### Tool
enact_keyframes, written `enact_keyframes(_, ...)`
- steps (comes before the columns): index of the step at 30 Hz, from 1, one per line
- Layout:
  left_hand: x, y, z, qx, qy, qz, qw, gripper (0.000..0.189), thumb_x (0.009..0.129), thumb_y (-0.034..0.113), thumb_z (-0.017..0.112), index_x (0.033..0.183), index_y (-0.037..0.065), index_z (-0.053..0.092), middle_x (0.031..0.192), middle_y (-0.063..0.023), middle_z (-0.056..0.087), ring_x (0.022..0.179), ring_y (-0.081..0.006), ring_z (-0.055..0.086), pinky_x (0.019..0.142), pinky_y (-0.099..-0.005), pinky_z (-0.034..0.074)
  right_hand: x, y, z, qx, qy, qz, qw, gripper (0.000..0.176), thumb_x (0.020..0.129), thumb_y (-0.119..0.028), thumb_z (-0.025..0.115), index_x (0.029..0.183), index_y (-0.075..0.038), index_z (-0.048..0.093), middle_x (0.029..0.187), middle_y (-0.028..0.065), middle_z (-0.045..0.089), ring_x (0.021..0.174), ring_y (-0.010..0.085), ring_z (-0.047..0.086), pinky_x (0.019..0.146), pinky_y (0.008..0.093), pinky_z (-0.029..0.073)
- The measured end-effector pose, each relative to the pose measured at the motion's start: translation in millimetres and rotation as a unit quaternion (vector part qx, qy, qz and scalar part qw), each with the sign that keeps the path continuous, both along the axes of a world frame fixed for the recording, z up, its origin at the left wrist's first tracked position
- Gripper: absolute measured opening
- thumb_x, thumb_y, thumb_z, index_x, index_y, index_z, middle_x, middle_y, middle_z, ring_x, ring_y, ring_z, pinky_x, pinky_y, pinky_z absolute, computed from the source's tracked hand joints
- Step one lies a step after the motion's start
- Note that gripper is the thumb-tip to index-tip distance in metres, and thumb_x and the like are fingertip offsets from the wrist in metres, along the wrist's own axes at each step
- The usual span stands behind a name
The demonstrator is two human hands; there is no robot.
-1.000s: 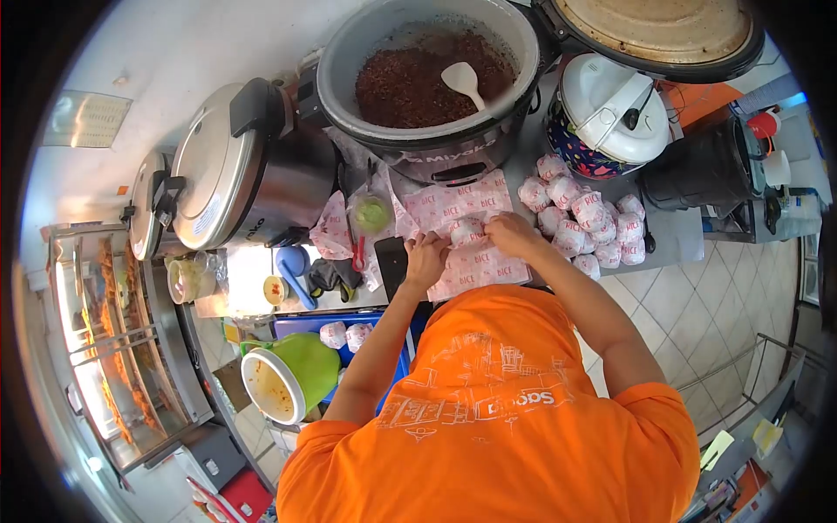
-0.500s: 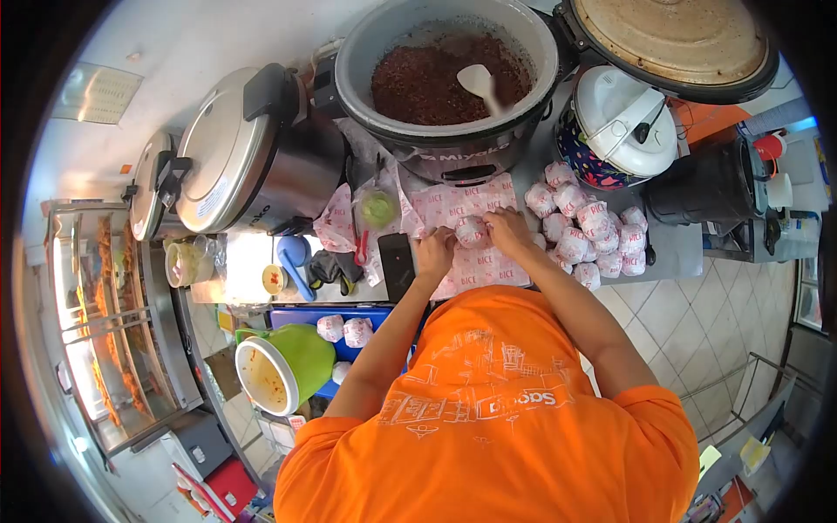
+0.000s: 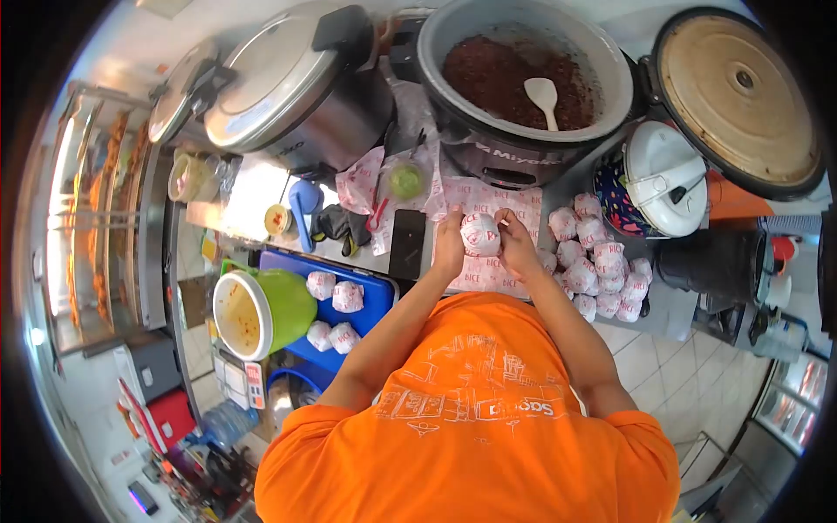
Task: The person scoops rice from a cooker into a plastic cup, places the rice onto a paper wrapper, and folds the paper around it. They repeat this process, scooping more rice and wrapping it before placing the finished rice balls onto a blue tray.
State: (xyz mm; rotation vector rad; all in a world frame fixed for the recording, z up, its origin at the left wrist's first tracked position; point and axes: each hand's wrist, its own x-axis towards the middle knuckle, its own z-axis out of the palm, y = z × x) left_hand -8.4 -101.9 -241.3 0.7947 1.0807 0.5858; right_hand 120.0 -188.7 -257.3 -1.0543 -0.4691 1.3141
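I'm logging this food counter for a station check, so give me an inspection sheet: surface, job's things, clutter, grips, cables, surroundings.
Surface: grey counter, crowded; pink-printed white wrapping sheets lie under the hands.
Job's things: white paper-wrapped ball held above the sheets; pile of wrapped balls to its right; open grey cooker pot of dark reddish rice with a white plastic spoon.
Clutter: black phone, blue plastic scoop.
Grips: left hand and right hand both closed on the ball.
Cables: nothing seen.
Surroundings: closed silver cooker, green bucket, blue tray holding four wrapped balls.
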Motion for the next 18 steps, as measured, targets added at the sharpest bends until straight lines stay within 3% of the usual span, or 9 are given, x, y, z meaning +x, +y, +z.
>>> enact_keyframes(2,8,-10,20,0.017,-0.04,0.053,0.998,0.051,0.103,0.048,0.047,0.085,0.003,0.065,0.08,-0.0042,0.063,0.072,-0.011,0.056,0.066,-0.028,0.046,2,2,17,-0.006,0.26,-0.012,0.966,0.027,0.098,0.005,0.04,0.113,-0.013,0.052,0.106,0.0068,0.064,0.088,0.0167,0.065,0.073,0.0293,0.054)
enact_keyframes(4,8,-11,24,0.016,-0.032,0.081,0.996,0.055,0.103,0.05,0.046,0.079,0.004,0.065,0.071,-0.0023,0.061,0.063,-0.0114,0.055,0.059,-0.0286,0.045,3,4,21,-0.023,0.265,0.009,0.964,0.026,0.099,0.003,0.041,0.115,-0.014,0.052,0.106,0.0061,0.063,0.091,0.0168,0.065,0.078,0.03,0.055)
enact_keyframes(6,-2,-11,16,0.085,0.074,-0.025,0.993,0.06,0.104,0.051,0.044,0.071,0.004,0.064,0.063,-0.0014,0.059,0.056,-0.012,0.052,0.054,-0.0309,0.043,2,3,19,-0.004,0.288,0.037,0.957,0.019,0.1,-0.001,0.044,0.113,-0.011,0.054,0.105,0.0045,0.064,0.09,0.0143,0.064,0.077,0.0279,0.054)
enact_keyframes(7,-6,-13,21,0.087,0.075,-0.013,0.993,0.064,0.104,0.05,0.043,0.065,0.004,0.061,0.058,-0.0012,0.057,0.053,-0.0114,0.05,0.052,-0.0324,0.041,1,3,14,-0.012,0.287,0.056,0.956,0.019,0.1,-0.001,0.044,0.113,-0.011,0.054,0.105,0.0045,0.064,0.09,0.0143,0.064,0.077,0.0279,0.054)
enact_keyframes(9,-16,-17,15,0.127,0.079,0.019,0.989,0.063,0.105,0.049,0.043,0.066,0.002,0.061,0.059,-0.0019,0.056,0.053,-0.0112,0.05,0.052,-0.0328,0.041,-4,10,3,0.046,-0.098,0.043,0.993,0.015,0.102,-0.008,0.047,0.112,-0.007,0.058,0.105,0.0042,0.065,0.092,0.0106,0.062,0.076,0.0261,0.052)
enact_keyframes(13,-36,-26,16,0.245,0.127,0.079,0.958,0.057,0.106,0.038,0.046,0.069,-0.004,0.057,0.056,-0.0092,0.053,0.053,-0.0144,0.047,0.052,-0.0369,0.039,-10,19,29,-0.048,-0.227,0.12,0.965,0.018,0.103,-0.014,0.049,0.107,-0.004,0.063,0.102,0.0038,0.065,0.089,0.0096,0.06,0.077,0.0253,0.049)
enact_keyframes(15,-41,-30,21,0.269,0.168,0.093,0.944,0.055,0.105,0.036,0.046,0.069,-0.005,0.055,0.055,-0.0116,0.051,0.053,-0.0158,0.046,0.053,-0.038,0.039,-26,26,60,-0.12,-0.257,0.073,0.956,0.027,0.105,-0.019,0.044,0.105,-0.002,0.065,0.099,0.0056,0.066,0.088,0.0123,0.061,0.078,0.0275,0.049)
enact_keyframes(16,-43,-32,28,0.296,0.186,0.115,0.93,0.054,0.105,0.035,0.047,0.071,-0.005,0.055,0.059,-0.014,0.052,0.054,-0.0173,0.047,0.054,-0.0393,0.039,-35,30,62,-0.121,-0.262,0.079,0.954,0.027,0.105,-0.019,0.044,0.105,-0.002,0.065,0.099,0.0056,0.066,0.088,0.0123,0.061,0.078,0.0275,0.049)
enact_keyframes(18,-49,-34,30,0.316,0.201,0.139,0.917,0.052,0.105,0.034,0.047,0.072,-0.005,0.055,0.063,-0.0164,0.053,0.056,-0.0188,0.048,0.055,-0.0406,0.038,-56,37,65,0.014,-0.344,0.067,0.936,0.036,0.107,-0.025,0.04,0.106,0.0,0.065,0.096,0.0089,0.067,0.087,0.0169,0.063,0.081,0.0305,0.049)
